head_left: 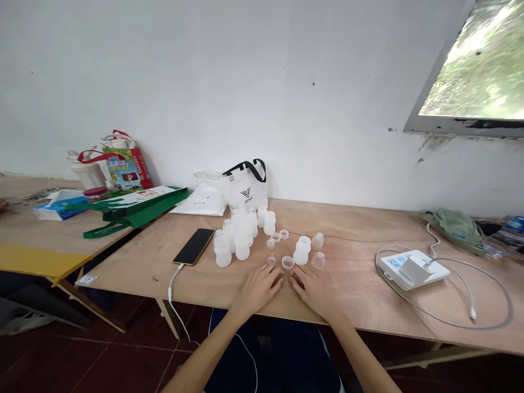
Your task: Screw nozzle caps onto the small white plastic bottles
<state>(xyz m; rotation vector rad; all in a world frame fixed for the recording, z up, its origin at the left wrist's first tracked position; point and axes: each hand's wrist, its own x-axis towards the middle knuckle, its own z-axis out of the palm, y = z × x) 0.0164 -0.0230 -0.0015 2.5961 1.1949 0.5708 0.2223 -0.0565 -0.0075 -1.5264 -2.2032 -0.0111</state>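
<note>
My left hand [258, 286] rests on the table, its fingers lying loosely apart and holding nothing. Its fingertips are just below a clear bottle nipple [271, 260]. Across a small gap, my right hand [313, 289] lies palm down, empty, with fingers slightly bent. Right beyond them are a white collar ring [287, 262] and a milky baby bottle [302, 251] without a top. Two clear dome caps [318, 260] lie to that bottle's right. More rings [284, 234] and another nipple [271, 243] lie farther back. Several white bottles [242, 243] stand clustered at left, some capped.
A phone [194, 246] with a charging cable lies left of the bottles. Behind them are a white tote bag [248, 185] and plastic packets [202, 199]. A green bag [139, 210] lies left. At right are a white device [413, 269], its looped cable and a cap [456, 229].
</note>
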